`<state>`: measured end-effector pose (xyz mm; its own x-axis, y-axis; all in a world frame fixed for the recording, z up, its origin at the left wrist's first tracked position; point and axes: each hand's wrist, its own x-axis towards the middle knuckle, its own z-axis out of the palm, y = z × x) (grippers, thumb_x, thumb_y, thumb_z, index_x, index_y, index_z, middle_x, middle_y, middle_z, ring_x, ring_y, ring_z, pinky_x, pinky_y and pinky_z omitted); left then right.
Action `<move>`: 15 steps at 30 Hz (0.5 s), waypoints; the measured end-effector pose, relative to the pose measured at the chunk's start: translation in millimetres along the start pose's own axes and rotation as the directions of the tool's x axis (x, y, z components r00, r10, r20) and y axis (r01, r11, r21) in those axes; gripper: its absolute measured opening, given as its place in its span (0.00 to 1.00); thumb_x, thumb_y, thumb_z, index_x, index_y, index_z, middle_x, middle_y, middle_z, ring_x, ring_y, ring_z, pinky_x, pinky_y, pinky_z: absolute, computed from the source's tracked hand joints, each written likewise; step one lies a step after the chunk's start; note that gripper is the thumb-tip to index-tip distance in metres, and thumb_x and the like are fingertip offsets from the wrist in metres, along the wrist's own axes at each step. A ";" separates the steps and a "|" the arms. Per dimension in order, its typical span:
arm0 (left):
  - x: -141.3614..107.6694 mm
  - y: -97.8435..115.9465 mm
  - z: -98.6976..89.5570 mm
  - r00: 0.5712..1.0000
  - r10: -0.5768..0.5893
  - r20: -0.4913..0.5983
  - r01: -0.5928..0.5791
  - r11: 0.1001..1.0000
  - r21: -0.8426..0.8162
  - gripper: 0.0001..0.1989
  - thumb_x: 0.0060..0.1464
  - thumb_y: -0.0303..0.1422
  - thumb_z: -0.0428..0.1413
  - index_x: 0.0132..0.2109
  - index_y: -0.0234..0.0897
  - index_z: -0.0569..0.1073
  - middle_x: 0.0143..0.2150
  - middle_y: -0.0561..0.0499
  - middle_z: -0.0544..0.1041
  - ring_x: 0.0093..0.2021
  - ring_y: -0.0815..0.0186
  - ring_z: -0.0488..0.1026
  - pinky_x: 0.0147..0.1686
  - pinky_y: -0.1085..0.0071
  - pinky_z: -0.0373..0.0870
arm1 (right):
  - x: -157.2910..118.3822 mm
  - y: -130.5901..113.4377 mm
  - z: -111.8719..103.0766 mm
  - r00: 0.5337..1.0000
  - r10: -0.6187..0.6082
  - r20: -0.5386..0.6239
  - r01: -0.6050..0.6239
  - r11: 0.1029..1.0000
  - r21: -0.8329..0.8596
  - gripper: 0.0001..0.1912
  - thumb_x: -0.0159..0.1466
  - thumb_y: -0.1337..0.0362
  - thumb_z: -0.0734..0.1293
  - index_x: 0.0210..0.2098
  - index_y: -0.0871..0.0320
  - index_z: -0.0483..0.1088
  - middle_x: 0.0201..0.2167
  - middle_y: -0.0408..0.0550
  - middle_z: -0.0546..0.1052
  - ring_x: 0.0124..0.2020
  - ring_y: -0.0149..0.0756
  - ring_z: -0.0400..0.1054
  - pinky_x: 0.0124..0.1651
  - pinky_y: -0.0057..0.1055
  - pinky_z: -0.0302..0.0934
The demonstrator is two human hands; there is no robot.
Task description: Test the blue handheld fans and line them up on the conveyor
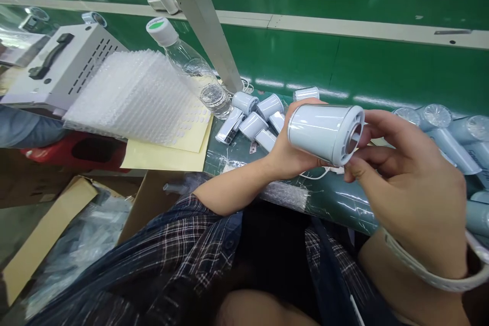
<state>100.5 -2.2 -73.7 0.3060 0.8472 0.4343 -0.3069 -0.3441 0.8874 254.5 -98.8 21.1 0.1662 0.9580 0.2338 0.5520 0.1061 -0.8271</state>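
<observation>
A light-blue plastic cylinder (317, 130) lies nearly level in front of me, its hollow end with an inner ring turned to the right. My left hand (287, 157) is wrapped round it from behind and below, with most of the fingers hidden. At the hollow end, my right hand (405, 173) pinches the rim between thumb and bent fingers. Whether anything small sits between those fingertips, I cannot tell. Behind my left wrist, several smaller light-blue cylindrical parts (254, 125) lie in a loose heap on the green bench (336, 198).
Several larger light-blue cylinders (451, 142) lie at the right. A water bottle (191, 66) stands by a slanted metal post (206, 15). Left of it are bubble-wrap sheets (126, 91), yellow label sheets (168, 155) and a white box with a handle (69, 66). An open carton (49, 234) sits below.
</observation>
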 end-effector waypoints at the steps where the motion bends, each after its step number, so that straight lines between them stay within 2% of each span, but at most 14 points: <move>1: 0.4 0.2 0.5 1.000 0.010 0.016 -0.009 0.999 -0.031 0.56 0.28 0.49 0.82 0.61 0.41 0.65 0.61 0.40 0.76 0.60 0.49 0.78 0.60 0.52 0.77 | 3.4 -0.2 -4.1 0.998 0.046 0.047 -0.049 0.997 0.056 0.25 0.60 0.67 0.72 0.57 0.47 0.78 0.41 0.41 0.78 0.24 0.33 0.77 0.28 0.31 0.72; 4: -0.7 2.4 2.5 0.995 -0.067 0.069 0.072 0.995 -0.063 0.56 0.29 0.45 0.83 0.63 0.40 0.65 0.64 0.39 0.75 0.61 0.50 0.77 0.60 0.55 0.76 | 10.1 -0.5 -12.0 0.983 0.133 0.128 -0.155 0.971 0.184 0.24 0.57 0.66 0.74 0.53 0.46 0.78 0.40 0.40 0.78 0.21 0.31 0.76 0.21 0.27 0.66; 8: -5.0 2.3 4.8 0.985 -0.151 0.087 0.160 0.982 -0.102 0.62 0.28 0.51 0.82 0.67 0.40 0.64 0.67 0.38 0.73 0.66 0.47 0.74 0.64 0.53 0.75 | 11.9 5.7 -14.1 0.970 0.191 0.147 -0.227 0.930 0.288 0.25 0.54 0.67 0.77 0.51 0.45 0.79 0.40 0.41 0.80 0.20 0.31 0.74 0.19 0.27 0.68; 11: -5.9 2.2 4.6 0.989 -0.106 0.104 0.118 0.986 -0.115 0.62 0.29 0.50 0.82 0.68 0.39 0.64 0.66 0.38 0.73 0.68 0.44 0.72 0.67 0.51 0.73 | 10.1 12.7 -13.6 0.973 0.183 0.142 -0.223 0.909 0.352 0.24 0.53 0.67 0.78 0.49 0.45 0.81 0.36 0.40 0.80 0.19 0.31 0.74 0.19 0.26 0.68; 15: -5.5 3.2 4.0 0.996 -0.031 0.087 0.038 0.995 -0.089 0.56 0.34 0.44 0.82 0.66 0.39 0.65 0.65 0.39 0.73 0.66 0.48 0.74 0.67 0.53 0.73 | 4.4 15.6 -9.0 0.985 0.145 0.090 -0.170 0.893 0.418 0.23 0.54 0.69 0.81 0.48 0.45 0.82 0.34 0.38 0.77 0.21 0.29 0.73 0.20 0.25 0.70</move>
<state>101.5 -9.6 -72.6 0.3926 0.8188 0.4189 -0.3742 -0.2738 0.8860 271.2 -95.3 13.8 0.1702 0.9833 0.0643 0.1229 0.0436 -0.9915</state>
